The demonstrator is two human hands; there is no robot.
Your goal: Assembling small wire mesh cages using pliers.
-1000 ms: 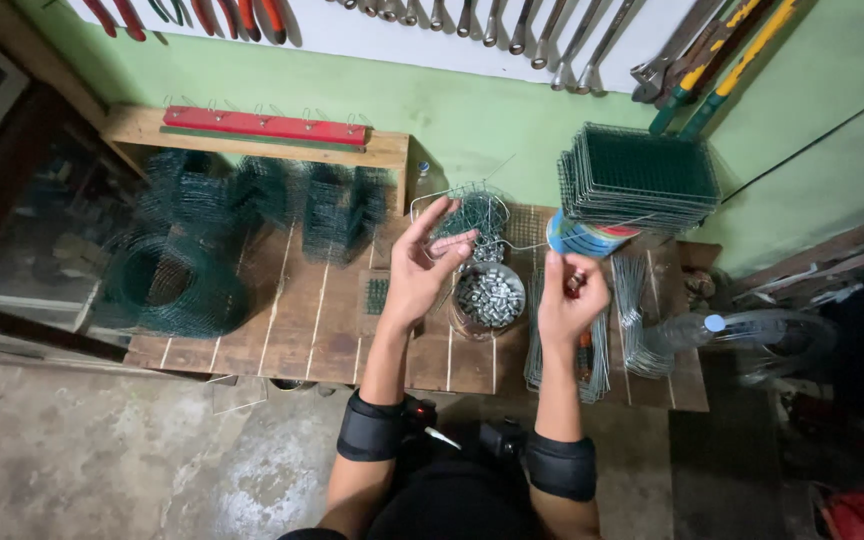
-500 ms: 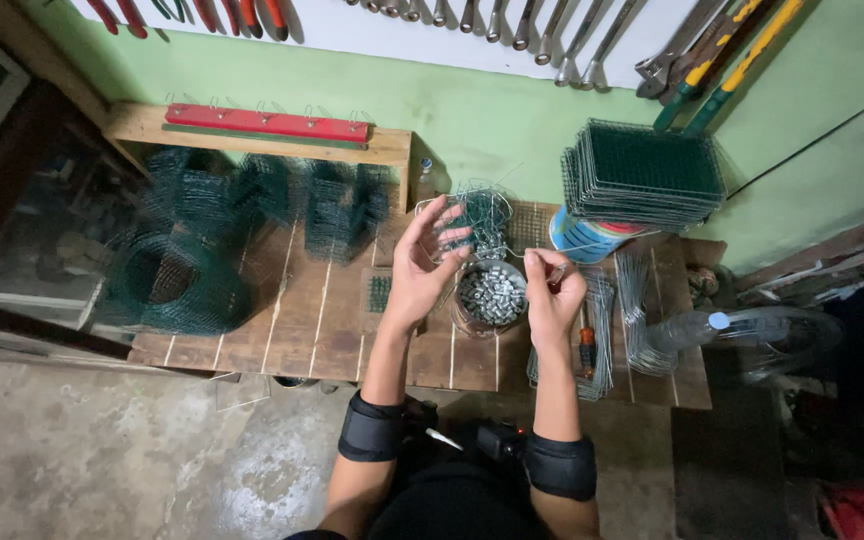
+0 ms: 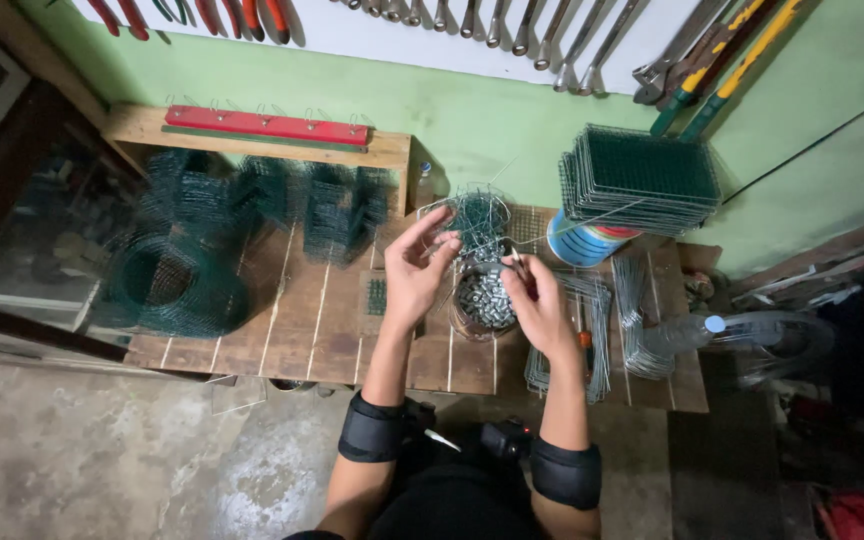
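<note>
- Above the wooden bench (image 3: 292,330), a small green wire mesh piece (image 3: 477,218) is pinched in the left hand (image 3: 414,270).
- A thin wire is gripped by the right hand (image 3: 540,305), fingers closed together.
- Steadier work is likely over the clip container (image 3: 482,300).
- Room is limited: mesh rolls (image 3: 182,290) left, stacked panels (image 3: 640,178) right.

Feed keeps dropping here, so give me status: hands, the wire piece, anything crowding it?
Left hand and right hand both pinching the wire mesh piece. Held over the can of small metal parts. Mesh panel stack sits apart.
</note>
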